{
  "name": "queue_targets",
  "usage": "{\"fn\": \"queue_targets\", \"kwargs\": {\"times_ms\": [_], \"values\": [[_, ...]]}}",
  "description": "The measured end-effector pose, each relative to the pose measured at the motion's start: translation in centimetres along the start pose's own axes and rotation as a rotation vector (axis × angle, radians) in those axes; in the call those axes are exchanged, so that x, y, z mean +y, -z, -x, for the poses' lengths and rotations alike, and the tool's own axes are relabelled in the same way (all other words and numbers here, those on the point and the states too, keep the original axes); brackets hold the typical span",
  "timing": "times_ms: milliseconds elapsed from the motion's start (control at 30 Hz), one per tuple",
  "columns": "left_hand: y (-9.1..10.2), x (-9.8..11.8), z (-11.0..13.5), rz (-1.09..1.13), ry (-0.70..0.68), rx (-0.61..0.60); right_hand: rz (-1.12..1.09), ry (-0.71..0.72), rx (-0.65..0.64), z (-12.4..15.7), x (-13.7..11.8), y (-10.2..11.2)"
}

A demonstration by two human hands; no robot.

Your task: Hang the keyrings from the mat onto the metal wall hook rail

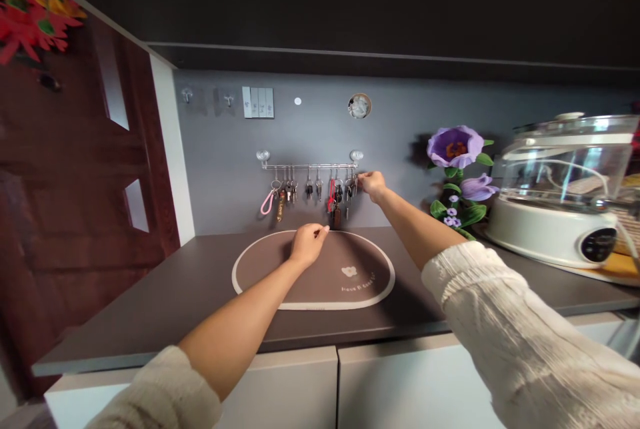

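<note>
Stretched before you is a dark counter (pixel 185 299). At your twelve o'clock, an oval brown mat (pixel 323 282) with a pale border lies flat on it, a white print (pixel 349 271) and lettering (pixel 358 284) toward its four o'clock. Purple flowers (pixel 455 149) rise at your one o'clock; at two sits a white appliance (pixel 545 232), a yellowish board (pixel 613 274) showing beneath.

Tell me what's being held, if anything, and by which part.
The right hand is at the rightmost hanging keys; whether it grips them, and where, cannot be told. The curled left hand shows nothing clearly held.
</note>
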State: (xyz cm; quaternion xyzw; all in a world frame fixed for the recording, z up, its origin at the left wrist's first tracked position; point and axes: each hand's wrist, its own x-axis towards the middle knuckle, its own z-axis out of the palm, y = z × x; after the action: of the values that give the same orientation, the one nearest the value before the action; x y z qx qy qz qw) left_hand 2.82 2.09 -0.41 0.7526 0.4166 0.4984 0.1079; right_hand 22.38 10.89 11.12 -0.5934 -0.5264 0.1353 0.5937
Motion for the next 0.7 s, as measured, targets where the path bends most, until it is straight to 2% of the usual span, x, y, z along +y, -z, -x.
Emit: {"fn": "queue_targets", "kwargs": {"times_ms": [267, 567, 700], "values": [[-0.1, -0.4, -0.1, -0.009, -0.019, 0.011, -0.137, -0.092, -0.016, 0.3, 0.9, -0.3], [0.0, -0.5, -0.2, -0.005, -0.007, 0.003, -0.198, -0.074, -0.051, 0.3, 2.0, -0.6], [0.2, -0.5, -0.2, 0.01, 0.003, 0.012, -0.196, -0.013, -0.034, 0.5, 2.7, -0.5]]}}
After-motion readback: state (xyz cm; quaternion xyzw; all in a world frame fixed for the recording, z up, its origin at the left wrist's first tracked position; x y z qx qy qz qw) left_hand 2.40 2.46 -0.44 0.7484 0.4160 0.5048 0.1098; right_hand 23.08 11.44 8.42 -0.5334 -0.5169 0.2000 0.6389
